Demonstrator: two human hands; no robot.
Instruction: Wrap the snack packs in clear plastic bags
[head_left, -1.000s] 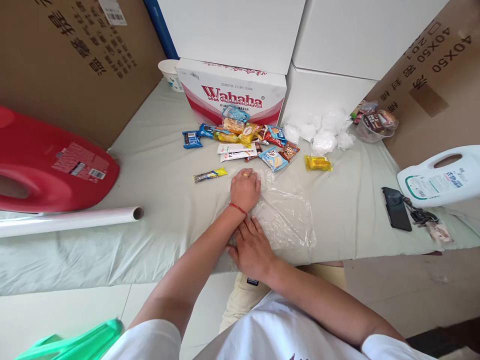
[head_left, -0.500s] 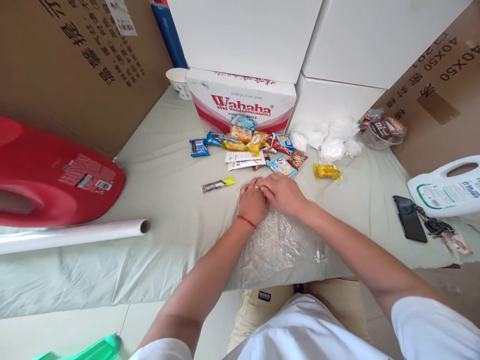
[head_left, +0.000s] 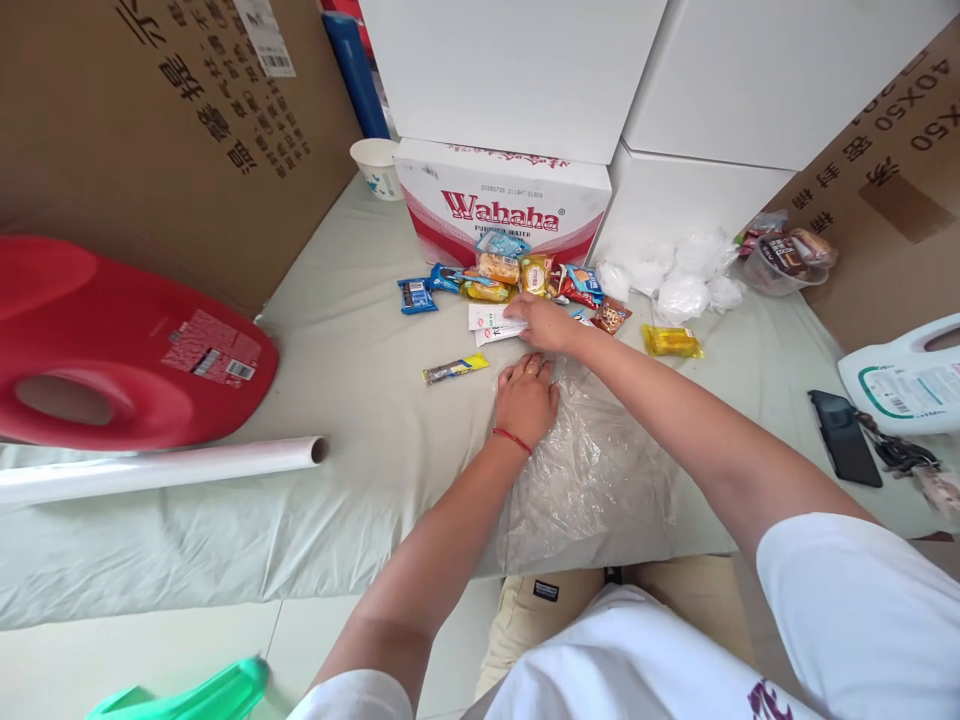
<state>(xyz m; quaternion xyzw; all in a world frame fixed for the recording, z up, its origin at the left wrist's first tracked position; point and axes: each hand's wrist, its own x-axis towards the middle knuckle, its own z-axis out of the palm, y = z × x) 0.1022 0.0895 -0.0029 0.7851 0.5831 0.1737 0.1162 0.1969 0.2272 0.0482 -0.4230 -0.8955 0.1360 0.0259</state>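
My left hand (head_left: 523,402), with a red cord at its wrist, rests spread and palm down on a crinkled clear plastic bag (head_left: 592,490). Further forward, my right hand (head_left: 544,322) has its fingers curled over the right end of a white snack packet (head_left: 491,317). A second white packet (head_left: 491,337) lies partly under that one. Behind them is a heap of wrapped snacks, with a gold packet (head_left: 535,274) and a blue packet (head_left: 418,296) among them. A yellow-and-grey stick packet (head_left: 454,369) lies left of my hands, and a yellow packet (head_left: 673,341) to the right.
A Wahaha carton (head_left: 502,205) stands behind the snacks, beside crumpled white plastic bundles (head_left: 682,295) and a clear tub (head_left: 780,275). Leftward are a red jug (head_left: 142,350), a white roll (head_left: 165,468) and a paper cup (head_left: 377,170). A phone (head_left: 844,437) and white jug (head_left: 904,370) are at right.
My right hand has left the bag beside my left hand and moved forward onto the white packets. My left hand has stayed on the bag. The view has shifted slightly.
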